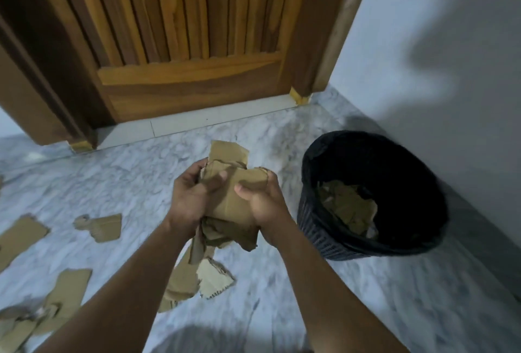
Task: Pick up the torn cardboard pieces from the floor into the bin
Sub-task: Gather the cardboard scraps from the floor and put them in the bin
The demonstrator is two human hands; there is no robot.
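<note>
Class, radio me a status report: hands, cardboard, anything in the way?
Left hand, right hand grip cardboard bundle. Bin at right, part filled. Loose pieces on floor. Path clear.

A wooden door [191,42] with upright slats is being seen at about eleven o'clock, being bordered by a darker wooden frame [310,42], and a pale threshold strip [197,124] is being seen lying along its foot. At about two o'clock a white wall [451,0] is being crossed by a soft dark shadow [439,59].
</note>
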